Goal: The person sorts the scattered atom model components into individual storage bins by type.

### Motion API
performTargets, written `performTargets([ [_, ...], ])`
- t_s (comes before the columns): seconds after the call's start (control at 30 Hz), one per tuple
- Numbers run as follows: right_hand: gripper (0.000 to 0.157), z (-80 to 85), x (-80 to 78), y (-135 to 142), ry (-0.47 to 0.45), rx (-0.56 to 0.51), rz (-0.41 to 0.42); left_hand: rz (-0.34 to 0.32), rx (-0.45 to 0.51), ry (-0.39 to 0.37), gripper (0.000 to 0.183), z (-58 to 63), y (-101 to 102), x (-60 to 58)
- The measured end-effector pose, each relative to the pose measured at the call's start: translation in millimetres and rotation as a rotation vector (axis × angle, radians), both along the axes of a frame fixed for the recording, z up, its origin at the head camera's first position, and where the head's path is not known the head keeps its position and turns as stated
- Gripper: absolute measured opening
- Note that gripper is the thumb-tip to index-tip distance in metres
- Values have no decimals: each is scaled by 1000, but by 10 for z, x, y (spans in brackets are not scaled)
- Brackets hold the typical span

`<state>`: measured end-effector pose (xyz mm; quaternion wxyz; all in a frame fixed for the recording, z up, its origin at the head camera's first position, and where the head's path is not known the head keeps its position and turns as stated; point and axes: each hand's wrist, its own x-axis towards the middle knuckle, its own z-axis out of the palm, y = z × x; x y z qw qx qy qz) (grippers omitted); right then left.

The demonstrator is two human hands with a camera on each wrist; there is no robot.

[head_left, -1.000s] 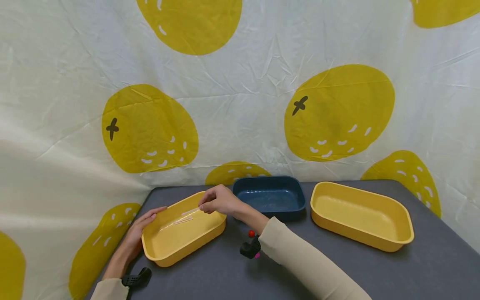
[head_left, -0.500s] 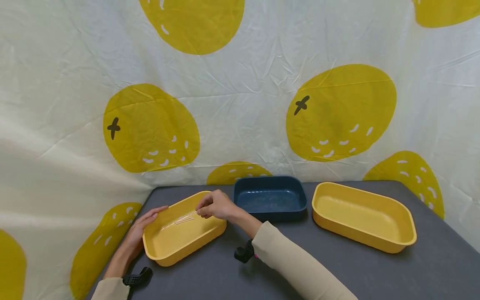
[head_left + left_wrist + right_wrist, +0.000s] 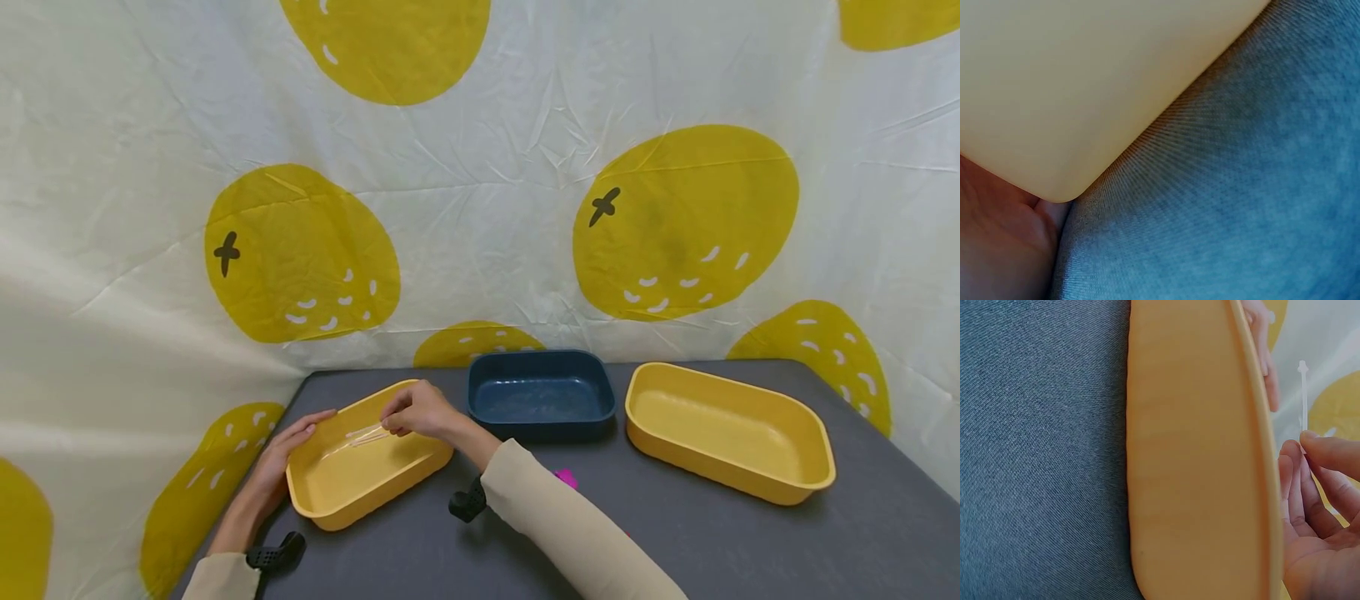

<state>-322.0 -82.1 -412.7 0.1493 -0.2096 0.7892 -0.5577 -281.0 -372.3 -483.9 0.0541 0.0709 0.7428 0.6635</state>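
Note:
My right hand [image 3: 416, 412] pinches a white cotton swab [image 3: 1304, 394] between thumb and fingertips, above the left yellow tray [image 3: 367, 492]. The swab's knobbed tip points away from the fingers in the right wrist view. More thin white swabs [image 3: 367, 438] show in the tray just below those fingertips. At the tray's left end my left hand [image 3: 281, 454] rests against the outer side, its straight fingers reaching the rim. In the left wrist view, part of that palm [image 3: 997, 231] lies beside the tray wall [image 3: 1085, 94]; the thumb is hidden.
A dark blue tray [image 3: 540, 429] stands at the back middle, and another yellow tray [image 3: 720, 471] to its right. Small pink [image 3: 566, 478] and red [image 3: 627, 534] things peek out beside the right sleeve [image 3: 570, 525]. A patterned curtain [image 3: 480, 250] hangs behind the table.
My right hand has moved left and a little lower over the tray with the swab, its sleeve shifting left and uncovering the pink thing. The left hand has stayed on the tray.

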Motion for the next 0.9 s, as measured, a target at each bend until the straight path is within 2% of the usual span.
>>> performTargets([
  [0.2,5,-90,-44,-110,-11,-2,-20,9,-2,-14,54,2,-10,5],
  [0.43,4,-162,-94,-163,-39,-12,-51,-2,-14,14,54,-7,9,-34],
  [0.67,4,-219,-175,-189,-60,22,-63,11,-9,-1,54,17,11,-63],
  [0.9,6,-266,-182,-234,-34,83,-47,-5,-7,0,55,-1,-6,-26],
])
